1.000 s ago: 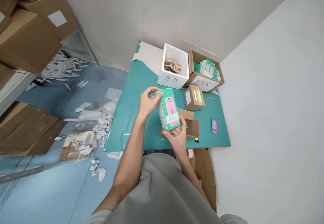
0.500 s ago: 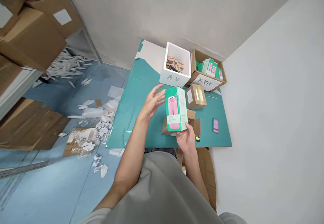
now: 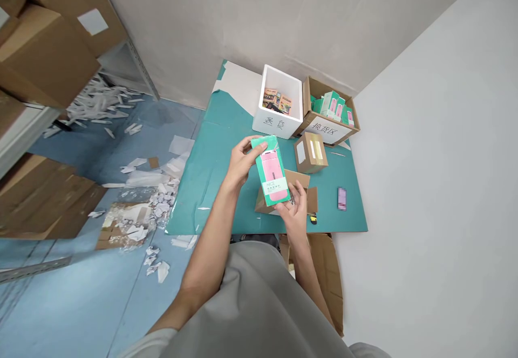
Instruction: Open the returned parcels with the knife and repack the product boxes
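A green and white retail box point(image 3: 272, 170) with a pink bottle-shaped item printed on its front is held tilted above the table. My left hand point(image 3: 242, 159) grips its upper left corner, thumb across the front face and fingers behind. My right hand point(image 3: 294, 213) is at the lower right corner, its fingers spread and curved beside the box; the thumb lies close to the bottom edge, and whether it touches I cannot tell. Behind and below the box stands an opened brown carton point(image 3: 312, 199) with raised flaps, partly hidden by the box and my right hand.
On the green table point(image 3: 222, 131) stand a white foam bin point(image 3: 275, 125) of small packages, a labelled carton point(image 3: 324, 129) of green boxes, and a taped brown box point(image 3: 311, 153). A phone point(image 3: 342, 199) and a yellow-black tool point(image 3: 313, 219) lie rightward. Paper scraps point(image 3: 164, 201) litter the floor.
My left hand has closed on the box's upper left corner. The box has turned and tilted, hiding its right side face, and the fingers of my right hand have come off its lower corner.
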Demonstrator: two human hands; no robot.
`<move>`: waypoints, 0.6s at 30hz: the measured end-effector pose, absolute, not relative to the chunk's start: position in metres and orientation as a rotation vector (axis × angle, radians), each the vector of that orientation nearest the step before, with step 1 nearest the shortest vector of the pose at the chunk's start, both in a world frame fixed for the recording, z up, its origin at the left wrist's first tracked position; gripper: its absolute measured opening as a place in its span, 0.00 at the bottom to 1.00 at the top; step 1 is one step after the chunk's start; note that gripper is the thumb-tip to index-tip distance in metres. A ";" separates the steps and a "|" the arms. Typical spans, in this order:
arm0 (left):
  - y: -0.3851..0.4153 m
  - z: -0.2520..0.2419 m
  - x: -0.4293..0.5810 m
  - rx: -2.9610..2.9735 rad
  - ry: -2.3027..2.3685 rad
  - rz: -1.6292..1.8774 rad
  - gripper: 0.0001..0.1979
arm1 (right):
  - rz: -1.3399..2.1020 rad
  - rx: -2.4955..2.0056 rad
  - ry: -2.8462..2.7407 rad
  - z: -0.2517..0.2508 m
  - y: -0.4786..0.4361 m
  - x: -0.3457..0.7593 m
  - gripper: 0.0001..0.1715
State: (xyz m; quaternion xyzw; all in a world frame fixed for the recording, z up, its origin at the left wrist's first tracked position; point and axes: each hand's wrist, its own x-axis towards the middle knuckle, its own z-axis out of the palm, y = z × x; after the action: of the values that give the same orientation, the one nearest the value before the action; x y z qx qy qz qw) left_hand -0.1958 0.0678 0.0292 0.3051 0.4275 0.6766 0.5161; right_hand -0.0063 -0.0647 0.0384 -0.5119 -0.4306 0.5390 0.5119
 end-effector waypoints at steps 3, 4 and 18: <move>0.065 0.036 -0.193 0.852 1.143 1.662 0.27 | 1.010 -1.369 -1.314 0.030 -0.068 -0.012 0.58; 0.063 0.038 -0.192 0.886 1.174 1.671 0.27 | 0.916 -1.399 -1.397 0.027 -0.068 -0.013 0.55; 0.046 0.059 -0.185 1.039 1.275 1.596 0.26 | 0.766 -1.462 -1.298 0.003 -0.062 -0.001 0.41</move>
State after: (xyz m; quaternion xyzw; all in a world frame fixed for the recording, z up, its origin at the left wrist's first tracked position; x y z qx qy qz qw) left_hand -0.1853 0.0465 0.0588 0.4132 0.5067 0.6346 0.4121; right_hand -0.0010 -0.0617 0.0033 -0.6039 -0.5362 0.3164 0.4976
